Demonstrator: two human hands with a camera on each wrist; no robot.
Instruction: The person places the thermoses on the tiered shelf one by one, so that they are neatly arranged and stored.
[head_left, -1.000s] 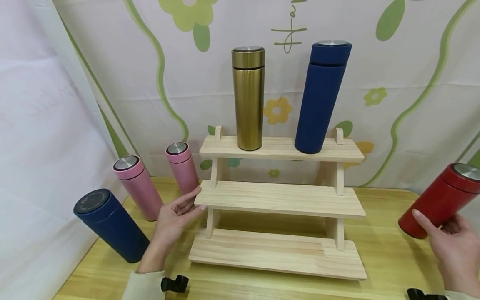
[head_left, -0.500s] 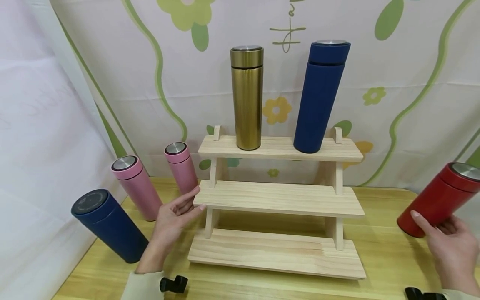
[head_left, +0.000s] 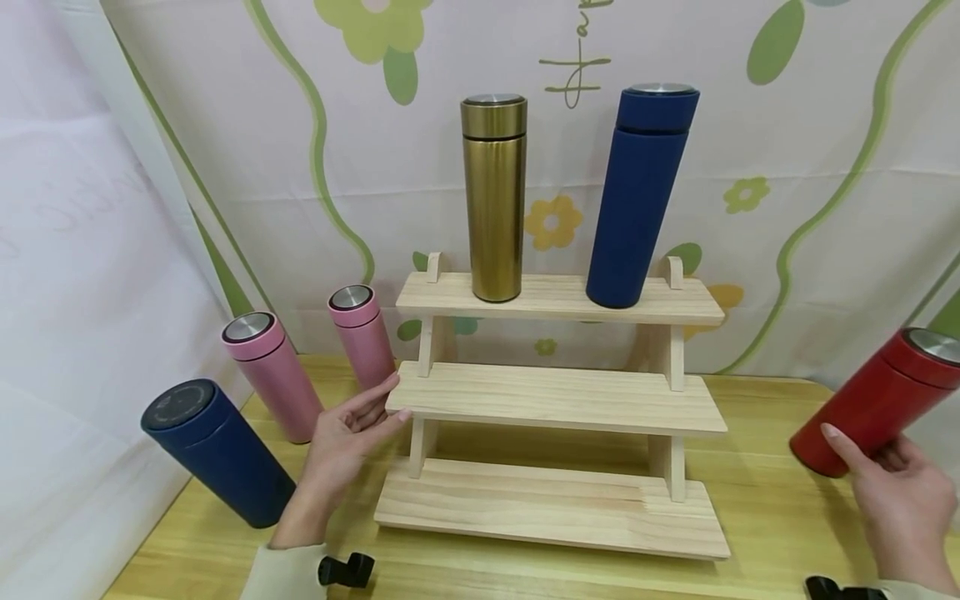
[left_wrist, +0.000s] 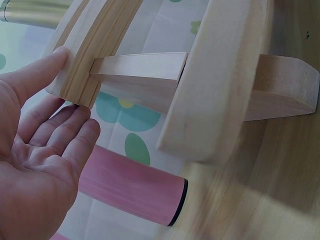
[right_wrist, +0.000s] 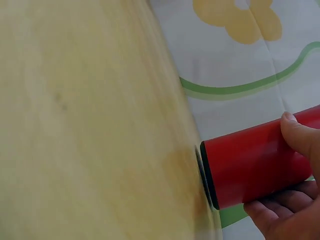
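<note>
A three-tier wooden display stand (head_left: 555, 398) occupies the middle of the table. At the left end of its middle board, my left hand (head_left: 347, 446) holds the corner between thumb and fingers; the left wrist view shows the thumb (left_wrist: 47, 70) against the board's edge and the fingertips (left_wrist: 87, 127) on its other side. Far right, my right hand (head_left: 903, 492) grips a red thermos flask (head_left: 873, 404) around its lower body. Its base is right at the tabletop in the right wrist view, where the steel-topped lid is out of frame.
On the top board stand a gold thermos (head_left: 495, 208) and a tall blue thermos (head_left: 637, 200). Left of the stand are two pink thermoses (head_left: 281, 387) and a dark blue one (head_left: 225, 458), close to my left forearm. A patterned cloth (head_left: 360, 150) hangs behind the table.
The red thermos and my right hand have shifted very slightly left in the head view, as has the whole scene. My left hand keeps its place on the stand.
</note>
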